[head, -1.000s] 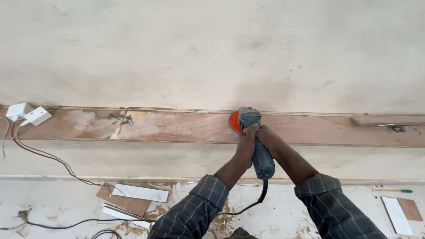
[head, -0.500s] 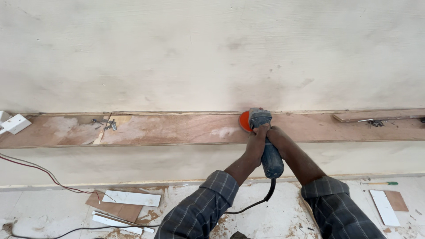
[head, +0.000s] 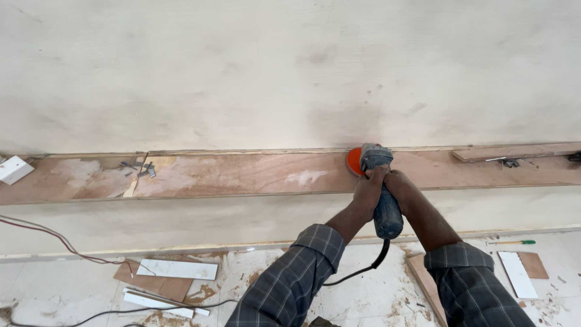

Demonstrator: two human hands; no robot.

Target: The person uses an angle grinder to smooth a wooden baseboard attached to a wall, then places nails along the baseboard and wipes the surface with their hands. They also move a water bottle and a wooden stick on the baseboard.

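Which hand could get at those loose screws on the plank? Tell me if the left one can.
Probably not as things stand: the left hand grips the grinder, and the screws lie far along the plank, though nothing blocks the way.

A long brown plywood ledge [head: 242, 175] runs across the pale wall, patched with white filler. On it lie a few small metal bits [head: 145, 170] toward the left, a white box [head: 14, 169] at the far left end, and a loose wooden strip [head: 514, 151] at the right. An orange sanding disc [head: 353, 161] presses against its surface.
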